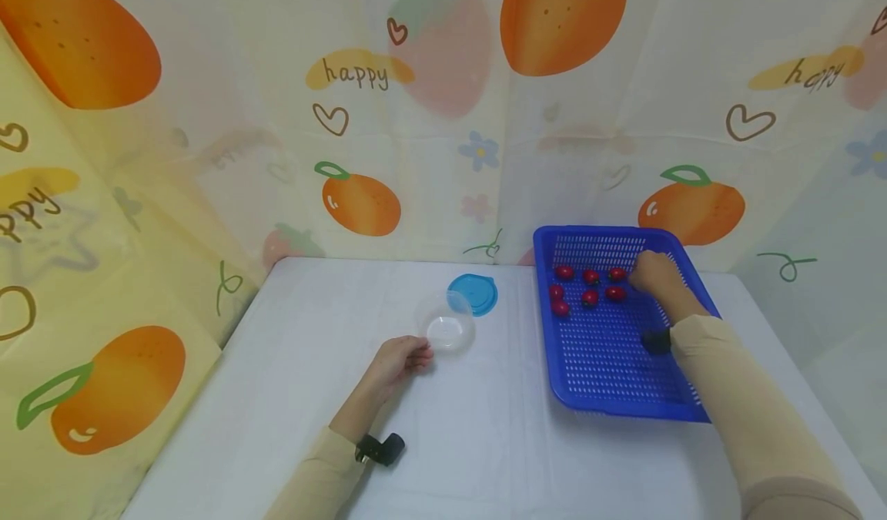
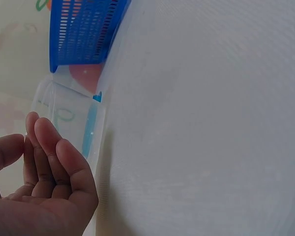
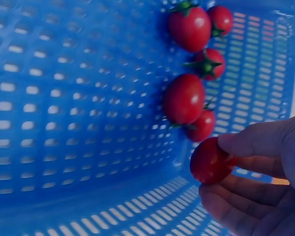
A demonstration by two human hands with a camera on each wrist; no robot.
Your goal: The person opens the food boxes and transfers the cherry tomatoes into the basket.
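Observation:
With the thumb and fingers of my left hand (image 1: 400,360), I pinch the near-left rim of a clear plastic bowl (image 1: 449,333) standing on the table. In the left wrist view the bowl (image 2: 64,105) is partly hidden behind my fingers (image 2: 73,162). My right hand (image 1: 658,275) is inside the blue basket (image 1: 544,323), near its far right side. A red cherry tomato (image 3: 211,161) is pinched between its thumb and fingers, as the right wrist view shows. Several more cherry tomatoes (image 1: 590,297) lie in the basket's far half, some with green stems.
A blue round lid (image 1: 478,295) lies on the table just behind the bowl, which overlaps it in view. The basket stands at the right of the white-covered table (image 1: 485,443). A fruit-patterned cloth (image 1: 430,181) hangs behind the table's far edge.

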